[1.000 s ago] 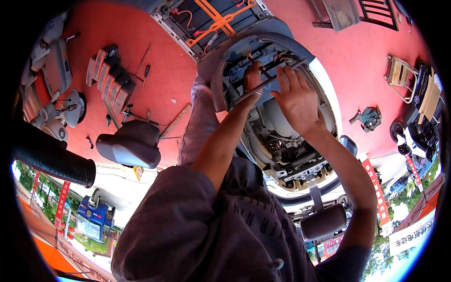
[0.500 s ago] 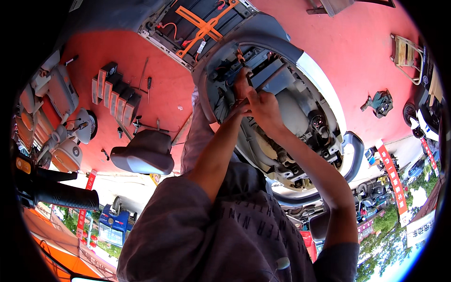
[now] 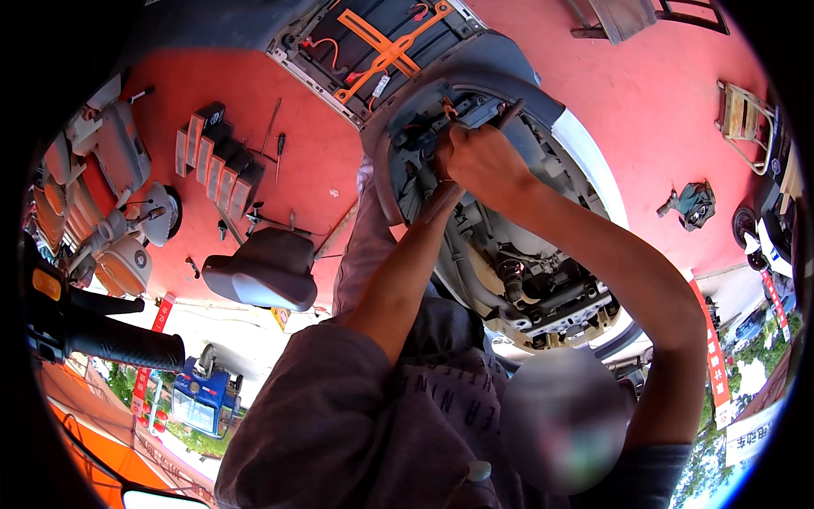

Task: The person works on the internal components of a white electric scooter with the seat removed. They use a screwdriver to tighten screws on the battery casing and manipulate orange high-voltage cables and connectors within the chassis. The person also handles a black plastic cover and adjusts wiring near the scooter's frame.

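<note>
Both my hands are inside the opened body of a scooter, whose cover is off and whose inner parts show. My right hand is closed in a fist around a dark bar-like tool, and one end sticks out up and to the right. Just beneath it, my left hand is curled and mostly covered by the right one; what it grips is hidden. An orange-brown part shows just beyond the hands. Farther off, orange straps cross over an open dark compartment.
Left on the red floor stand several dark blocks, with a screwdriver beside them. A dark moulded piece lies nearer. A black handlebar grip juts in at left. To the right are a wooden-slatted folding chair and a dark bag.
My right hand has moved up and closer over the left, with its elbow swung out to the right. The bar's end now points more steeply upward. The view has shifted slightly.
</note>
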The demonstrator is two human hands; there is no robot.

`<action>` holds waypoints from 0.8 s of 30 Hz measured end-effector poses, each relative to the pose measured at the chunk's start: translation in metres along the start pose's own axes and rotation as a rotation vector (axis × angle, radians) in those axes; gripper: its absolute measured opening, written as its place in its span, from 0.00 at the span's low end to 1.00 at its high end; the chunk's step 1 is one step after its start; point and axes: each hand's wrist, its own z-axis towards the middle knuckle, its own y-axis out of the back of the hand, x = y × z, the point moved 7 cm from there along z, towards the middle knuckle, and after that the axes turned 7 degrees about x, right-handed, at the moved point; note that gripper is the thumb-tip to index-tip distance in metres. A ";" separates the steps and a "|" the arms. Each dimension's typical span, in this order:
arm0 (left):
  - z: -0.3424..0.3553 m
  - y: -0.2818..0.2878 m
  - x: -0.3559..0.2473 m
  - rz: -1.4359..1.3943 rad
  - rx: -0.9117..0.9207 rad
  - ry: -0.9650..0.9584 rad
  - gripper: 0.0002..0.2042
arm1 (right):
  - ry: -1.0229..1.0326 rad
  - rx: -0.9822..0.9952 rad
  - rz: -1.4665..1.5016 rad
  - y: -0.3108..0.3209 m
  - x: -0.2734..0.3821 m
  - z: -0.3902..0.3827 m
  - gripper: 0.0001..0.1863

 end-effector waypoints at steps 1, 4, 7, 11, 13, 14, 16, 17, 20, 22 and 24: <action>0.002 -0.002 -0.003 -0.091 -0.016 -0.017 0.16 | 0.023 0.044 0.047 -0.004 0.000 0.004 0.08; -0.034 0.017 0.029 0.523 0.143 0.387 0.19 | 0.062 0.121 0.143 -0.008 0.000 0.014 0.06; -0.062 0.034 0.014 0.725 0.123 0.786 0.23 | 0.020 0.178 0.170 -0.012 0.002 0.019 0.04; -0.038 0.009 -0.072 -0.055 -0.111 1.040 0.26 | -0.006 0.286 0.207 -0.015 -0.004 0.023 0.03; -0.030 0.015 -0.103 -0.241 -0.172 1.105 0.22 | -0.045 0.259 0.239 -0.018 -0.004 0.024 0.03; -0.024 0.019 -0.112 -0.335 -0.200 1.137 0.21 | -0.078 0.241 0.263 -0.019 -0.004 0.024 0.03; -0.017 0.026 -0.114 -0.579 -0.355 1.200 0.20 | -0.090 0.238 0.275 -0.013 -0.004 0.026 0.04; -0.013 0.026 -0.115 -0.699 -0.435 1.229 0.20 | -0.063 0.249 0.259 -0.009 -0.005 0.028 0.04; -0.010 0.021 -0.107 -0.639 -0.469 1.287 0.22 | 0.023 0.292 0.219 -0.008 -0.003 0.039 0.04; 0.001 0.029 -0.101 -0.464 -0.508 1.200 0.22 | -0.028 0.291 0.272 -0.004 -0.002 0.047 0.05; 0.026 0.043 -0.095 -0.194 -0.372 1.132 0.20 | -0.204 0.275 0.410 -0.001 -0.006 0.047 0.07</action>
